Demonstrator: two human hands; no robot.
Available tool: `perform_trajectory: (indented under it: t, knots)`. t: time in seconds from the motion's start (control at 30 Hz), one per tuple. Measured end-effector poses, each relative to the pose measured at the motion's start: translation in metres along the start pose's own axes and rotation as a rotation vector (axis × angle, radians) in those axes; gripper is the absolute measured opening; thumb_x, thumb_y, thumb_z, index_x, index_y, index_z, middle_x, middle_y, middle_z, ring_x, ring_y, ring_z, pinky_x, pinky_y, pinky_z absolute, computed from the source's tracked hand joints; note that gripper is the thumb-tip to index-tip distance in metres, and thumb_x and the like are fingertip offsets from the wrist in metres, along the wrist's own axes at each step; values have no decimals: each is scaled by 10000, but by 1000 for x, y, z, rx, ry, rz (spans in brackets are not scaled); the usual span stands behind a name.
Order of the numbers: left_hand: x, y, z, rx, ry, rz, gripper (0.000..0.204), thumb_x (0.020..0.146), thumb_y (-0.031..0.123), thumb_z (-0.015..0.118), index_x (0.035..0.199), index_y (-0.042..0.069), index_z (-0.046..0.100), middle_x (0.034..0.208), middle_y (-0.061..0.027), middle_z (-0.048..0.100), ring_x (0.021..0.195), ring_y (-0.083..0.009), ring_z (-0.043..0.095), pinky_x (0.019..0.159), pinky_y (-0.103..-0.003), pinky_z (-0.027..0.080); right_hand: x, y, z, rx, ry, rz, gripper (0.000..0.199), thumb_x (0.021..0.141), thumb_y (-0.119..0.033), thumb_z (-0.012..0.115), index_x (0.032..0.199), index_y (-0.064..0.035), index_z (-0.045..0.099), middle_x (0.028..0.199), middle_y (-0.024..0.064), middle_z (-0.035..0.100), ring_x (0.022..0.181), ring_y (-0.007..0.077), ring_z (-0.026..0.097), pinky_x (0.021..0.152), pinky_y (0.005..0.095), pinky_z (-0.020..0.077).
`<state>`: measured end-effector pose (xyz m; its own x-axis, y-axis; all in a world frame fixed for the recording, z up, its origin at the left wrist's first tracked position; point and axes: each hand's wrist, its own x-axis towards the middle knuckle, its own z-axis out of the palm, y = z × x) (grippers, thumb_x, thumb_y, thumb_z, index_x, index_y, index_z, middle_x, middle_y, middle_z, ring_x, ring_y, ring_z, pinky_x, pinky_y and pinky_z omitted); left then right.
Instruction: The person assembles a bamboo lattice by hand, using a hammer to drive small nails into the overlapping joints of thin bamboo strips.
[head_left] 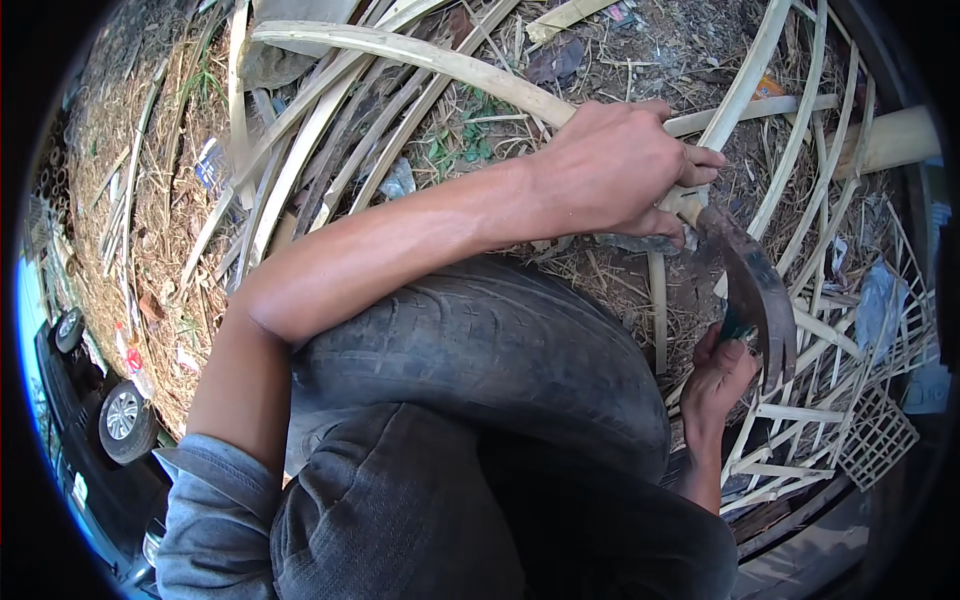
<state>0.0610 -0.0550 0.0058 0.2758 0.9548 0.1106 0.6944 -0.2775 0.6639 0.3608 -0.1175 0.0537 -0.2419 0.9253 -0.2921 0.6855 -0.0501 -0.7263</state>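
Note:
My left hand reaches across from the left and is closed on a pale split bamboo strip. The strip runs from the upper left into my grip, and a short end of it shows by the thumb. A dark, curved machete blade, worn and rusty, touches or nearly touches that end. My right hand is closed round the machete's handle, mostly hidden by the fingers and blade. Below my left forearm an old black tyre stands against my legs.
More bamboo strips lie in a bundle at the upper left. A thick bamboo pole, curved slats and a woven lattice piece crowd the right. Dry straw and litter cover the ground. A dark vehicle stands at the far left.

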Motion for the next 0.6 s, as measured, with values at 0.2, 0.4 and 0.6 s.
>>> perform_trajectory:
  t: [0.2,0.4,0.6]
  knots:
    - [-6,4,1,-16,47,36,544,810,402,851,1281,142,768,1328,118,730,1063,-250,661,764,-394,626,1,-35,-11,351,228,177,798,945,-851,454,907,-54,442,722,-21,390,570,56,343,500,216,218]
    - [-9,-1,5,-148,80,43,427,779,294,880,1158,112,807,1303,47,754,939,-228,661,745,-373,614,14,-26,6,327,142,212,701,1040,-721,453,982,-27,532,737,-24,426,601,61,368,536,224,255]
    - [-8,-1,12,-238,203,51,182,763,121,859,940,88,832,1164,-19,801,893,-226,692,756,-367,614,28,-15,19,247,26,252,597,1119,-547,441,890,-15,585,681,-37,459,594,52,403,533,239,288]
